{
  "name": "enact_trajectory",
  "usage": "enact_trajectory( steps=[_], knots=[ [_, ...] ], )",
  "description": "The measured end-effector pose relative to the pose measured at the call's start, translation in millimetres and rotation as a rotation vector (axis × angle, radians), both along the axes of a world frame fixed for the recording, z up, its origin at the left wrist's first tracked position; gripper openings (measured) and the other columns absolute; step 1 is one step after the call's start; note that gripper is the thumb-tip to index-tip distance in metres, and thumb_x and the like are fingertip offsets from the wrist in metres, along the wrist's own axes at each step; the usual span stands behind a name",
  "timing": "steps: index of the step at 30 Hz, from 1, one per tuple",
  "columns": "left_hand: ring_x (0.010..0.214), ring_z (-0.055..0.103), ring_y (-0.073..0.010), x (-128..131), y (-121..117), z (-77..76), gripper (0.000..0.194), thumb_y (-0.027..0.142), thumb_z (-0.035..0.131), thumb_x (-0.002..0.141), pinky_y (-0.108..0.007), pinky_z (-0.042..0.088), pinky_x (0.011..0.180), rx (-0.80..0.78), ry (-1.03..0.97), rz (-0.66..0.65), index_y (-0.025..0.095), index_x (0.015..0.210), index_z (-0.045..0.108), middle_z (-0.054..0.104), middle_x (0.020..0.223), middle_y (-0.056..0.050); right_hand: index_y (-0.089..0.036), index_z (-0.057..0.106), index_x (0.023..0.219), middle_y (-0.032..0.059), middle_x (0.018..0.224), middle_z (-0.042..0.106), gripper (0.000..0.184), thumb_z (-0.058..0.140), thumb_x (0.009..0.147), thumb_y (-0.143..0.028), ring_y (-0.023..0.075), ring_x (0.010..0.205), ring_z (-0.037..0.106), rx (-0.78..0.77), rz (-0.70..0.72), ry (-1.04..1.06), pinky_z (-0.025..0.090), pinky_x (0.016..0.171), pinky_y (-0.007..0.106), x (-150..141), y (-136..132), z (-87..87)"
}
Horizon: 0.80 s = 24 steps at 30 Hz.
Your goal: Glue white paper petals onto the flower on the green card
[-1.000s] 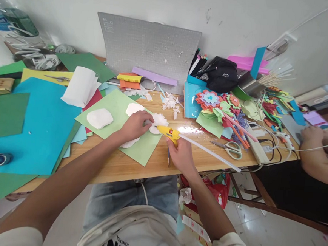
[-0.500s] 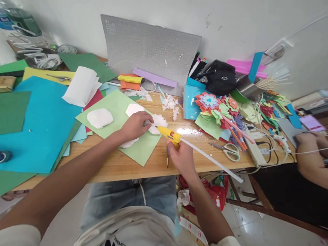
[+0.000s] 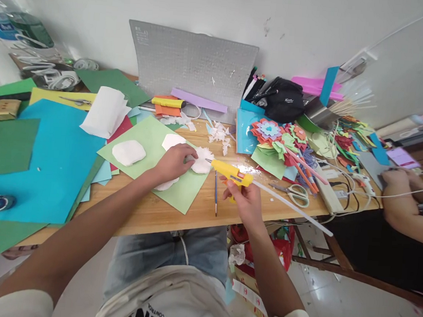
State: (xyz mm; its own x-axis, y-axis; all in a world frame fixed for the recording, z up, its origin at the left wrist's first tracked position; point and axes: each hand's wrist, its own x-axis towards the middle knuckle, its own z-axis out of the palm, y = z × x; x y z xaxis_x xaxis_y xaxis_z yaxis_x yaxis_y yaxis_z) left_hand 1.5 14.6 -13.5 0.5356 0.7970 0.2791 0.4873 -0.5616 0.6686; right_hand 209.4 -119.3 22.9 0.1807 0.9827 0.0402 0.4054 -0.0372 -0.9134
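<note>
My right hand (image 3: 248,200) grips a yellow hot glue gun (image 3: 231,173). A long translucent glue stick (image 3: 291,207) sticks out of the gun's back end. Its metal nozzle points left at the right edge of a white paper piece with a ragged rim (image 3: 202,161). My left hand (image 3: 176,164) has its fingers bent and closed on that piece's left edge. Beneath it lies a light green sheet (image 3: 182,199), bearing other white paper pieces (image 3: 129,152), one partly hidden under my left wrist. A thin blue paintbrush (image 3: 216,194) rests on the wood just right of the sheet.
Scissors (image 3: 296,195) and paper flowers (image 3: 268,130) lie to the right, near a white power strip (image 3: 328,197) with cables. Blue paper (image 3: 61,151) and a white paper stack (image 3: 104,112) are on the left. Another person's arm (image 3: 401,193) rests at the far right.
My right hand has drawn the glue gun rightward, so its nozzle has moved from the middle of the white piece to its right edge. My left hand stays in place.
</note>
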Motion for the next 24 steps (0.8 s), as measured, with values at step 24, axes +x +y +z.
enact_trajectory(
  steps=[24],
  knots=[
    [0.098,0.058,-0.029,92.2,33.4,54.3,0.024,0.012,0.051,0.083,-0.038,0.047,0.078,0.2,0.452,-0.06,0.016,0.091,0.073,0.069,0.09,-0.013,-0.014,0.069,0.092,0.0098,0.087,0.071,0.043,0.061,0.077,-0.054,0.024,0.077,0.062,-0.023,-0.295,-0.49,0.047,0.073,0.037,97.3,0.5,-38.2]
  ],
)
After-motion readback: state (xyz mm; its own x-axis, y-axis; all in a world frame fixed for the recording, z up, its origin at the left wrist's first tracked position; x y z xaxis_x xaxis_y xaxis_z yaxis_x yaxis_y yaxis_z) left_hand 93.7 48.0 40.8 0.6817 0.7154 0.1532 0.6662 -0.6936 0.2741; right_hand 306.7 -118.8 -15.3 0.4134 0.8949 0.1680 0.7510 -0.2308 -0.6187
